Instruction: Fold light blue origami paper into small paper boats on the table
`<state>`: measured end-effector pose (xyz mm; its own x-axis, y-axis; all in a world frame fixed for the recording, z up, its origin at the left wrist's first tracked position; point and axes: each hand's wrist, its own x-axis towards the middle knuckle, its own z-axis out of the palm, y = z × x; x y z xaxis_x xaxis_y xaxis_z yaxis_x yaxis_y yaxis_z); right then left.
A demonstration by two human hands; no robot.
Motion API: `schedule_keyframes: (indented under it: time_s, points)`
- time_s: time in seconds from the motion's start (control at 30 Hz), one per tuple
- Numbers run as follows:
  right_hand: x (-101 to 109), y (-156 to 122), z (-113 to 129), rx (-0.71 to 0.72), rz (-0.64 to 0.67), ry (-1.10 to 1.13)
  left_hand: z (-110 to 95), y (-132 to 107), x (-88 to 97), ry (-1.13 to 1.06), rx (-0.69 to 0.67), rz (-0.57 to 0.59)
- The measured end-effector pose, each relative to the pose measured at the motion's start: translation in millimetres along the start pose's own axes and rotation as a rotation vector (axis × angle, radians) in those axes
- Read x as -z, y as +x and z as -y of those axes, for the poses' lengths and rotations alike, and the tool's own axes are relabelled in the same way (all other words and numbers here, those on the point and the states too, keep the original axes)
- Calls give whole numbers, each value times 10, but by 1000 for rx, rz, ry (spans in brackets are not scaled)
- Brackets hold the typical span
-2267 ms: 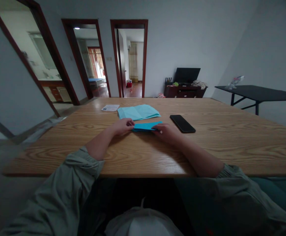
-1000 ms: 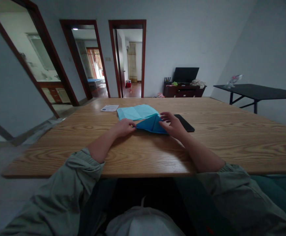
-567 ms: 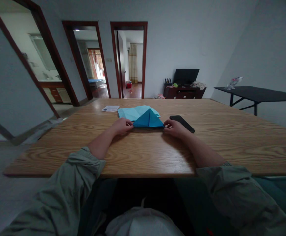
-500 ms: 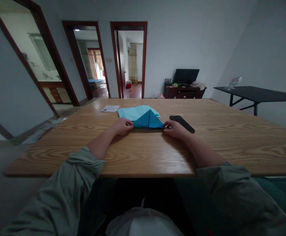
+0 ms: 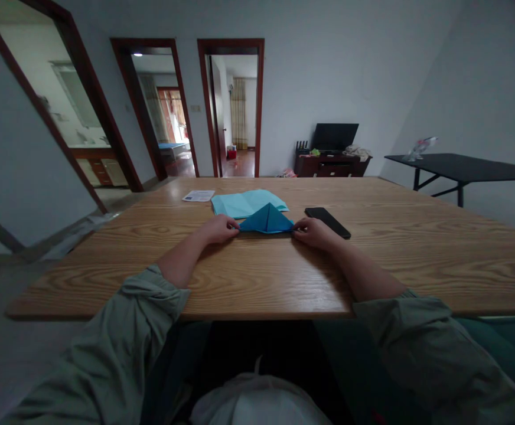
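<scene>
A blue paper folded into a triangle [image 5: 266, 221] rests on the wooden table [image 5: 257, 277], its point away from me. My left hand [image 5: 219, 228] pinches its left corner with curled fingers. My right hand [image 5: 313, 231] pinches its right corner the same way. Both forearms rest on the table, sleeves pushed up.
A stack of light blue sheets [image 5: 248, 202] lies just behind the triangle, with a small white leaflet [image 5: 198, 195] to its left. A black phone [image 5: 327, 214] lies beside my right hand. A black side table [image 5: 465, 167] stands at the right; doorways open at the back.
The flat folded strip was opened up and turned into a triangle held between both hands. Over the last half second its peak has sunk lower toward the table.
</scene>
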<state>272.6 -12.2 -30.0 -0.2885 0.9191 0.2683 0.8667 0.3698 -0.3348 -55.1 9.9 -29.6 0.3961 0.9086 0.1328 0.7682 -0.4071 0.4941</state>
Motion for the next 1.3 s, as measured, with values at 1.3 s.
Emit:
schedule_keyframes:
  time_s: [1.3]
  points:
    - [25,-56,156,74,46,20,-158,-112,116,55,-68,109]
